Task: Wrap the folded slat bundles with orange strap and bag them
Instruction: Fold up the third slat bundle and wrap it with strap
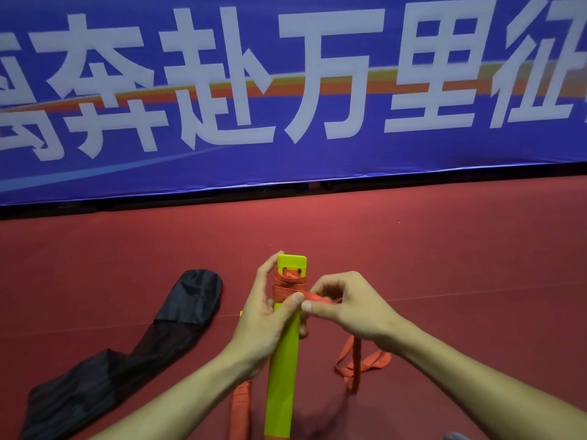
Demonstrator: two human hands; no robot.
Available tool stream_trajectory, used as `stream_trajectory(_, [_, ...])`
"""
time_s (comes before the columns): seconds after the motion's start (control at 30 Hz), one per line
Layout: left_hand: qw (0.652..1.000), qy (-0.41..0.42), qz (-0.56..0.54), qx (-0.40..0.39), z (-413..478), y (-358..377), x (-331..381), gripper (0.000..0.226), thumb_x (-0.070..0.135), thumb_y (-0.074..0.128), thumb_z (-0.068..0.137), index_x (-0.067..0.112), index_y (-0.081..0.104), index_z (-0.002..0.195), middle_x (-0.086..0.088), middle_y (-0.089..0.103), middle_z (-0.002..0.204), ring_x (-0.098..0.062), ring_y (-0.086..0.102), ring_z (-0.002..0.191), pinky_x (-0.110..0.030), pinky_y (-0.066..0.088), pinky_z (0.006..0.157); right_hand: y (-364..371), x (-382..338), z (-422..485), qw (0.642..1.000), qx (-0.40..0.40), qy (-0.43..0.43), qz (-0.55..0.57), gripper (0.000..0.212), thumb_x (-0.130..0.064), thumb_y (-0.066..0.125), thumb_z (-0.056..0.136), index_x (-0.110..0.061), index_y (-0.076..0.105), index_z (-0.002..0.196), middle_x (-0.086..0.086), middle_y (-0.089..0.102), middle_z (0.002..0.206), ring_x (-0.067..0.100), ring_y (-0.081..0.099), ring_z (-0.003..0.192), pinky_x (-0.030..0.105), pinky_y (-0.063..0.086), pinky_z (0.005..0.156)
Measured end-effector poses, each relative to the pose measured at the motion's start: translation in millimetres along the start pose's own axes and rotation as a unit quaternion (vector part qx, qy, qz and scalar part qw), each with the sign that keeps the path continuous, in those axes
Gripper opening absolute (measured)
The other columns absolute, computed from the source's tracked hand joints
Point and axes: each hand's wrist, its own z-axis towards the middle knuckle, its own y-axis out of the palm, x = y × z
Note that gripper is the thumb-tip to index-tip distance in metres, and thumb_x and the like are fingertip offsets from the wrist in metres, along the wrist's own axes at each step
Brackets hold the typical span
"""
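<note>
A yellow-green folded slat bundle (284,360) is held lengthwise in front of me, its far end pointing away. Orange strap (287,287) is wound in several turns around that far end. My left hand (263,315) grips the bundle from the left, with the thumb pressing on the wrapped strap. My right hand (346,304) pinches the strap's running part just right of the bundle. Loose orange strap (362,363) trails on the floor to the right, and more of it hangs below the bundle at the lower left.
A black mesh carry bag (127,354) lies flat on the red floor (444,249) to the left. A blue banner (286,90) with large white characters stands along the far side.
</note>
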Motion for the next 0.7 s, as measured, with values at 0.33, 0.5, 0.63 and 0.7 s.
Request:
stream_trajectory(0.33, [0.992,-0.027,-0.108,-0.053,0.5,-0.7,3.7,0.079,0.019,0.069,0.084,0.066,0.030,0.136,-0.023,0.061,0.071,-0.030,0.061,0.055,-0.040,0.057,0.058,7.2,-1.1,0.5,0.989,0.068,0.034,0.125,0.036,0.003,0.069,0.085,-0.009,0.051,0.056,0.006,0.069,0.078,0.012,0.058,0.057,0.025,0.040,0.049])
stream_trajectory(0.5, [0.989,-0.029,-0.116,-0.083,0.7,-3.2,6.8,0.078,0.015,0.061,0.090,0.071,0.027,0.133,-0.028,0.065,0.080,-0.034,0.065,0.059,-0.044,0.059,0.063,9.2,-5.0,0.3,0.965,0.099,0.038,0.240,0.030,0.011,0.064,0.084,-0.002,0.049,0.062,0.020,0.060,0.062,0.023,0.058,0.051,0.026,0.049,0.052])
stream_trajectory(0.63, [0.996,0.000,-0.043,-0.080,1.3,-3.1,6.5,0.064,0.020,0.057,0.091,0.068,0.039,0.128,-0.023,0.067,0.081,-0.034,0.067,0.061,-0.047,0.059,0.067,10.7,-4.5,-0.4,0.953,0.124,0.048,0.272,0.029,0.013,0.066,0.082,-0.001,0.050,0.062,0.020,0.060,0.060,0.027,0.061,0.054,0.032,0.057,0.057])
stream_trajectory(0.7, [0.998,0.020,0.005,-0.059,1.9,-2.1,6.5,0.051,0.025,0.058,0.091,0.060,0.049,0.126,-0.021,0.068,0.086,-0.035,0.068,0.062,-0.051,0.058,0.069,12.1,-3.9,0.5,0.950,0.144,0.048,0.272,0.030,0.013,0.068,0.080,-0.001,0.050,0.060,0.020,0.059,0.062,0.028,0.063,0.056,0.032,0.057,0.058])
